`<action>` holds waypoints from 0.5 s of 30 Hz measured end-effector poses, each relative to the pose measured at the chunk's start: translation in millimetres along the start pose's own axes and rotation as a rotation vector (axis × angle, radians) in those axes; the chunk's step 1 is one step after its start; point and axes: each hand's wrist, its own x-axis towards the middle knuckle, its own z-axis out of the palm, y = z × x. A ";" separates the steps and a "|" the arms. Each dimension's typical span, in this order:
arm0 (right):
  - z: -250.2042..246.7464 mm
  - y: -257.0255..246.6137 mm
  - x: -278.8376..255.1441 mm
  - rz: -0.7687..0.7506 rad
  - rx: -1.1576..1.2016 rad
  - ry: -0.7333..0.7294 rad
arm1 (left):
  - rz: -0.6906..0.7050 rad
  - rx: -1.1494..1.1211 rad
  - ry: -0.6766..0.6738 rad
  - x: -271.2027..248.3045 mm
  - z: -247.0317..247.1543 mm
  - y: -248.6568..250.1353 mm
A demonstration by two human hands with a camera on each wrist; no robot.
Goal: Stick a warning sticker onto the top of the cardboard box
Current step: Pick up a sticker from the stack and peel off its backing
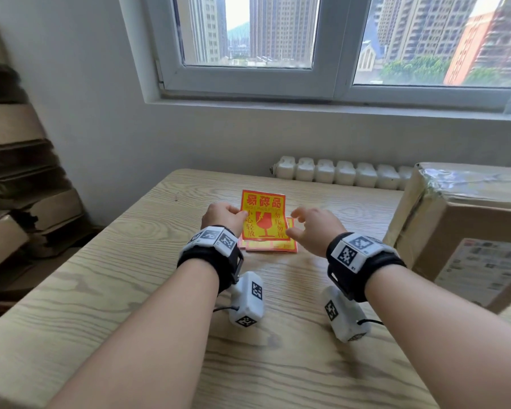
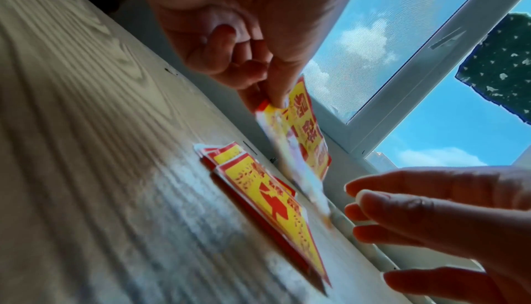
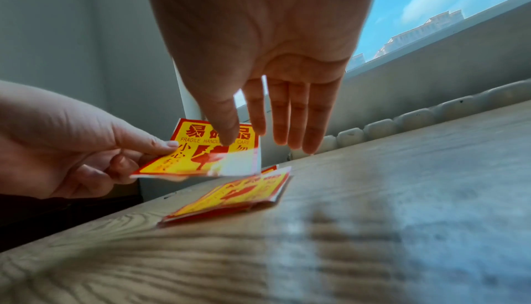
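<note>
From the head view, my left hand (image 1: pixel 223 215) pinches the left edge of one warning sticker (image 1: pixel 263 215), lifted just above the stack of stickers (image 1: pixel 273 246) lying on the table (image 1: pixel 130 276). My right hand (image 1: pixel 310 225) hovers just right of the stack, fingers loosely spread, holding nothing. The cardboard box (image 1: pixel 466 231) stands well to the right of the stack, its taped top bare of any sticker. I judge the step in hand to be peeling the backing: I should catch a free corner with the right fingertips while the left keeps the sheet taut, so the adhesive side does not fold onto itself.

In the left wrist view, thumb and fingers (image 2: pixel 276 86) clamp the sticker's (image 2: pixel 308 127) corner; it hangs tilted above the stack (image 2: pixel 267 197), clear of it. The right hand's fingers (image 2: pixel 402 204) reach in beside the stack.

The right wrist view shows my palm facing down, fingers (image 3: pixel 281 113) straight and apart above the stack (image 3: pixel 238 193), the thumb close in front of the sticker's (image 3: pixel 201 154) face; whether it touches, I cannot tell.
</note>
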 end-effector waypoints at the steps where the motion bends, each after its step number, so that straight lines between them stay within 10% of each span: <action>1: -4.4 -2.1 -2.3 0.009 0.028 0.012 | 0.014 -0.010 -0.011 -2.5 -3.3 2.5; 15: -59.7 -20.0 -80.7 0.090 0.607 0.313 | 0.004 -0.192 -0.480 -93.2 -63.9 18.1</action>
